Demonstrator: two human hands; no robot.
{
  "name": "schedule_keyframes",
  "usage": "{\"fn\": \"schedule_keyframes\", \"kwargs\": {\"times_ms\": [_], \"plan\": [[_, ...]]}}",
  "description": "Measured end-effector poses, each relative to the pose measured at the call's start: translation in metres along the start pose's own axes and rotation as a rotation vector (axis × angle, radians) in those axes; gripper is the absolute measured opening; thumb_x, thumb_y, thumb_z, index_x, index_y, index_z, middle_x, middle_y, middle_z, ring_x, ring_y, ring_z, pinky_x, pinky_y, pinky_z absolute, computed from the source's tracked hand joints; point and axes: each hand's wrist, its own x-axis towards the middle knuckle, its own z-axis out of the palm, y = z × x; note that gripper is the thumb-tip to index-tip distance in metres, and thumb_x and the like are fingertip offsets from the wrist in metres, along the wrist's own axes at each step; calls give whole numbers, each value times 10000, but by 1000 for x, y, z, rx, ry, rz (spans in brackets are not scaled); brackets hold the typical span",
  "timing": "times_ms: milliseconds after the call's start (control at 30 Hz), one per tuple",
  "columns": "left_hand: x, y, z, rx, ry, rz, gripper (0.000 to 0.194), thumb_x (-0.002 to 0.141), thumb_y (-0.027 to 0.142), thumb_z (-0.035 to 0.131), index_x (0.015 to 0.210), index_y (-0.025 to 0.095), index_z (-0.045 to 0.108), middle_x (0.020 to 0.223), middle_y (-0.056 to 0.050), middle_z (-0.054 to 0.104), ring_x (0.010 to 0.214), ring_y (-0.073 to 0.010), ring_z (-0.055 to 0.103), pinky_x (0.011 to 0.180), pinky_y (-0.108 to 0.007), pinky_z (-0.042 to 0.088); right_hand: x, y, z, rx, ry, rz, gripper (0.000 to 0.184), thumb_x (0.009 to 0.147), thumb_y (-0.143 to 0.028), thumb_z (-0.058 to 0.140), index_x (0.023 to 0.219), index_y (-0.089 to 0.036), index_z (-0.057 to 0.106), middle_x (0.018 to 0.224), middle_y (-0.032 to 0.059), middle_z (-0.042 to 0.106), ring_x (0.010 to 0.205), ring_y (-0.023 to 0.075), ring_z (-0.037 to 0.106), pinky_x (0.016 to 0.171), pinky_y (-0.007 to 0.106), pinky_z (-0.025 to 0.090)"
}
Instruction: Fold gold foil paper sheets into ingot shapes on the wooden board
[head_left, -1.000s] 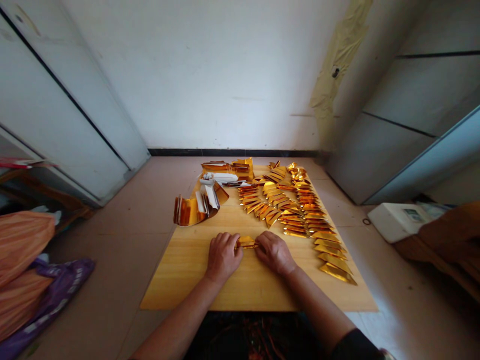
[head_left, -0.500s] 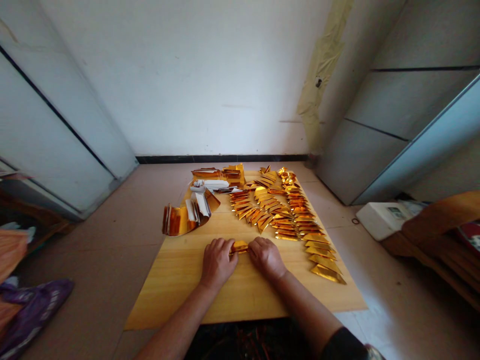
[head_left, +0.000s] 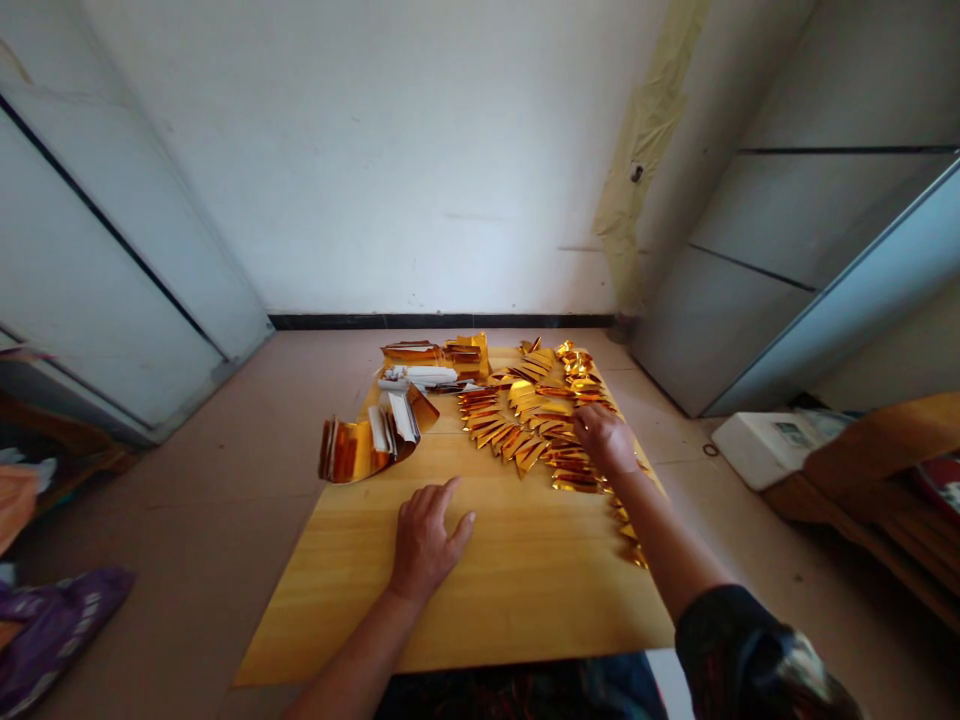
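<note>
Over the wooden board [head_left: 360, 580] my left hand [head_left: 425, 540] rests with thumb and fingers apart, holding nothing. My right hand [head_left: 604, 438] reaches across the right side, fingers closed downward at a folded gold foil paper piece [head_left: 556, 408] among the rows. My fingers partly hide where they meet it. Beside and beneath that hand lie overlapping rows of folded gold paper pieces [head_left: 530, 452], curving over the board. My right forearm covers part of the rightmost row.
At the board's far left stand curled stacks of gold paper sheets [head_left: 352, 450], with a white bundle [head_left: 420, 376] behind. A purple bag [head_left: 64, 630] lies on the floor at left. On the right are a white box [head_left: 757, 445] and wooden furniture [head_left: 885, 440].
Both hands held a small folded gold paper piece between them before. My left hand has let go and opened. My right hand has moved forward and right to the rows.
</note>
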Motion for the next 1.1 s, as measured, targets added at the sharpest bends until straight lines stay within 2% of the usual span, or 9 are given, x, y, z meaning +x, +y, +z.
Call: {"fn": "schedule_keyframes", "kwargs": {"times_ms": [167, 433, 600, 800, 1100], "plan": [[0, -1, 2, -19, -4, -21, 362, 807, 312, 530, 1152, 205, 547, 965, -63, 628, 942, -229, 569, 817, -364, 441, 36, 27, 23, -91, -123, 109, 234, 902, -247, 438, 830, -192, 653, 887, 64, 647, 728, 147, 540, 591, 237, 283], [-2, -2, 3, -16, 14, -14, 341, 791, 286, 540, 1117, 191, 571, 956, -68, 629, 929, -232, 567, 816, -374, 440, 53, 39, 48, -114, -167, 68, 230, 900, -269, 442, 846, -190, 652, 891, 63, 652, 775, 151, 558, 606, 237, 312], [-4, -3, 4, -27, 35, 1, 334, 782, 280, 544, 1101, 188, 580, 955, -68, 629, 926, -235, 567, 807, -383, 437, 60, 42, 53, -133, -219, 92, 215, 891, -275, 454, 873, -197, 654, 920, 70, 660, 801, 158, 572, 628, 226, 340], [-5, -3, 4, -36, 36, 1, 328, 783, 274, 544, 1097, 187, 581, 955, -69, 624, 926, -235, 563, 807, -386, 431, 67, 36, 51, -148, -244, 141, 224, 887, -311, 458, 912, -208, 655, 944, 75, 662, 808, 167, 594, 620, 226, 355], [-5, -4, 5, -38, 52, 14, 319, 775, 268, 548, 1079, 181, 591, 944, -71, 626, 917, -234, 562, 803, -386, 430, 70, 36, 53, -185, -254, 133, 208, 870, -297, 474, 929, -198, 647, 946, 72, 657, 821, 174, 594, 600, 230, 331]]}}
